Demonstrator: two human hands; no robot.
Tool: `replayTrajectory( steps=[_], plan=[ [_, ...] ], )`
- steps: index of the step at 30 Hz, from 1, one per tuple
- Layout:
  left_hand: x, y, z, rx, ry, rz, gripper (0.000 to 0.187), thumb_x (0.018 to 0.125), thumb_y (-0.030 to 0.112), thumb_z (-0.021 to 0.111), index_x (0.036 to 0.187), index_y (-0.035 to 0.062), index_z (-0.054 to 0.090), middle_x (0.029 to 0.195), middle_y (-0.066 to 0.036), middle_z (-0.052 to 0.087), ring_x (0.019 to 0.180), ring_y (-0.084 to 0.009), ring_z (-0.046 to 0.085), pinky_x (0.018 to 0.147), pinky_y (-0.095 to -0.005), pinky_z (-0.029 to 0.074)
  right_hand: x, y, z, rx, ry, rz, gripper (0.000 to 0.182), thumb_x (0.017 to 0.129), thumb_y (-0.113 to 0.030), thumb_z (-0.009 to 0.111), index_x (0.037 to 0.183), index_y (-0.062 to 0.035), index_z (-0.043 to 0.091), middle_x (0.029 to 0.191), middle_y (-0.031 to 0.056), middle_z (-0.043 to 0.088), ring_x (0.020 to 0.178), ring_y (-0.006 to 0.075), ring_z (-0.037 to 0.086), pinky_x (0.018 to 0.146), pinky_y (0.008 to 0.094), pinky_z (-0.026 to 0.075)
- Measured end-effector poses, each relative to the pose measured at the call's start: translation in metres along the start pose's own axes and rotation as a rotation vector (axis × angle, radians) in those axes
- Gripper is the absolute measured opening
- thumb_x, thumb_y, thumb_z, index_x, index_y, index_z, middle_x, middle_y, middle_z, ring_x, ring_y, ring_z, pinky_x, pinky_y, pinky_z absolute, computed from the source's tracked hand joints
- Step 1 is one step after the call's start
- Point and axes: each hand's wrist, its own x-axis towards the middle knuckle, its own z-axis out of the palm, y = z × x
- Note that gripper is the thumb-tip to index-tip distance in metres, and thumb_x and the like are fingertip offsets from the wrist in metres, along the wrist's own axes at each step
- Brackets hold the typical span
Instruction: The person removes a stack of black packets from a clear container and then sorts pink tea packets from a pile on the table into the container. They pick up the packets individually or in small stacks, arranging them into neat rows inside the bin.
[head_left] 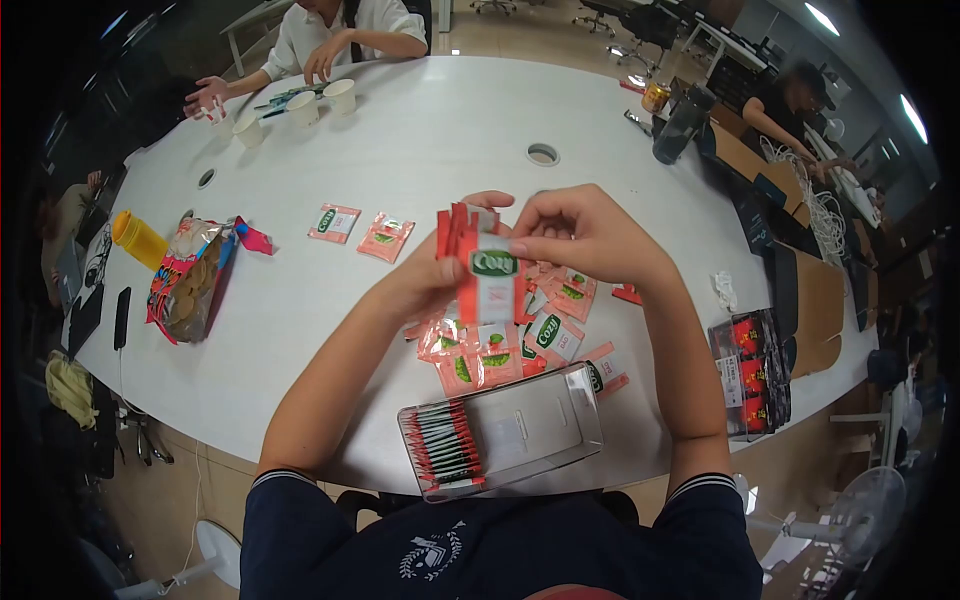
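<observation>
In front of me, my left hand [432, 272] is closed around a small stack of red and white Cozy sachets [488, 290] held upright. My right hand [585, 235] pinches the upper right edge of the front sachet, thumb towards me. A pile of loose pink sachets [490, 358] lies on the table just below both hands. Nearest my body sits a clear plastic box [535, 410]. Sachets [442, 445] stand packed on edge in a row at its left end. Two single sachets [334, 223] lie beyond my left forearm.
On the left are an open snack bag [190, 285], a yellow bottle [138, 240] and a phone [123, 318]. At right stand a black-and-red pack [750, 375], cardboard boxes [815, 310] and a dark bottle [684, 125]. Across the table, a person [335, 45] sits behind paper cups [303, 108].
</observation>
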Motion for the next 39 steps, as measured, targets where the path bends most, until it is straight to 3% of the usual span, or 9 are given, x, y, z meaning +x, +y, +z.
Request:
replayTrajectory(
  steps=[6,9,13,17,26,29,32,35,39],
  plan=[
    [0.001,0.009,0.022,-0.118,0.178,-0.177,0.095,0.069,-0.006,0.064,0.158,0.0030,0.033,0.124,-0.018,0.067,0.110,-0.0278,0.072,0.102,-0.0430,0.059,-0.009,-0.002,0.014,-0.061,0.355,-0.078,0.018,0.089,-0.014,0.084,0.097,-0.0011,0.074,0.076,-0.0035,0.062,0.069,0.0007,0.052,0.060,0.0216,0.041],
    [-0.009,0.005,0.005,0.064,0.254,-0.164,0.095,0.068,-0.006,0.063,0.157,0.0036,0.033,0.117,-0.017,0.068,0.104,-0.0295,0.070,0.102,-0.0470,0.058,-0.022,0.048,0.012,-0.363,0.319,0.017,0.034,0.089,-0.034,0.082,0.097,-0.0018,0.074,0.073,0.0071,0.070,0.061,0.0172,0.061,0.060,0.0335,0.049],
    [-0.012,0.001,0.009,1.178,0.013,-0.058,0.076,0.074,-0.009,0.063,0.147,0.0079,0.053,0.110,-0.011,0.068,0.094,-0.0272,0.069,0.095,-0.0400,0.056,-0.037,0.089,0.054,-0.664,0.238,0.128,0.051,0.082,-0.048,0.084,0.111,-0.0090,0.069,0.100,0.0081,0.067,0.094,0.0265,0.067,0.076,0.0392,0.053],
    [-0.015,0.020,0.026,1.325,-0.048,-0.409,0.076,0.076,-0.010,0.067,0.147,0.0152,0.058,0.118,-0.011,0.068,0.105,-0.0288,0.068,0.090,-0.0399,0.054,-0.034,0.100,0.046,-0.475,0.152,0.267,0.051,0.079,-0.042,0.085,0.111,-0.0080,0.064,0.103,0.0082,0.064,0.097,0.0262,0.065,0.080,0.0414,0.054],
    [-0.036,0.034,0.015,1.256,0.016,-0.382,0.078,0.076,-0.007,0.071,0.150,0.0125,0.055,0.127,-0.012,0.067,0.113,-0.0310,0.066,0.098,-0.0402,0.053,-0.021,0.089,0.055,-0.484,0.194,0.218,0.041,0.081,-0.036,0.083,0.101,-0.0048,0.066,0.104,0.0107,0.068,0.093,0.0266,0.067,0.077,0.0404,0.053],
    [-0.039,0.041,0.018,1.272,0.039,-0.425,0.077,0.075,-0.008,0.070,0.149,0.0102,0.056,0.131,-0.011,0.066,0.117,-0.0293,0.066,0.101,-0.0400,0.052,-0.014,0.094,0.052,-0.450,0.090,0.245,0.036,0.083,-0.027,0.086,0.102,-0.0031,0.067,0.091,0.0056,0.063,0.087,0.0139,0.064,0.072,0.0303,0.051],
    [-0.047,0.044,0.001,1.316,0.081,-0.228,0.077,0.076,-0.003,0.070,0.150,0.0076,0.052,0.122,-0.009,0.067,0.110,-0.0241,0.067,0.095,-0.0368,0.054,-0.015,0.073,0.025,-0.194,0.033,0.417,0.028,0.084,-0.016,0.083,0.101,-0.0020,0.066,0.084,0.0039,0.063,0.080,0.0148,0.063,0.072,0.0300,0.051],
    [-0.035,0.051,-0.005,0.509,0.330,-0.137,0.069,0.086,0.003,0.069,0.152,0.0085,0.048,0.111,-0.007,0.063,0.096,-0.0190,0.065,0.088,-0.0362,0.055,-0.016,0.048,-0.005,-0.120,0.053,0.231,0.020,0.084,-0.009,0.081,0.097,-0.0025,0.068,0.077,0.0040,0.062,0.073,0.0155,0.059,0.069,0.0306,0.049],
    [-0.005,0.032,0.002,0.264,0.200,-0.076,0.071,0.090,0.005,0.069,0.155,0.0041,0.040,0.117,-0.006,0.060,0.097,-0.0164,0.065,0.090,-0.0313,0.056,0.001,-0.003,-0.014,-0.508,-0.123,0.075,0.020,0.082,-0.014,0.084,0.093,-0.0040,0.071,0.075,0.0050,0.062,0.072,0.0165,0.057,0.067,0.0333,0.047]
  ],
)
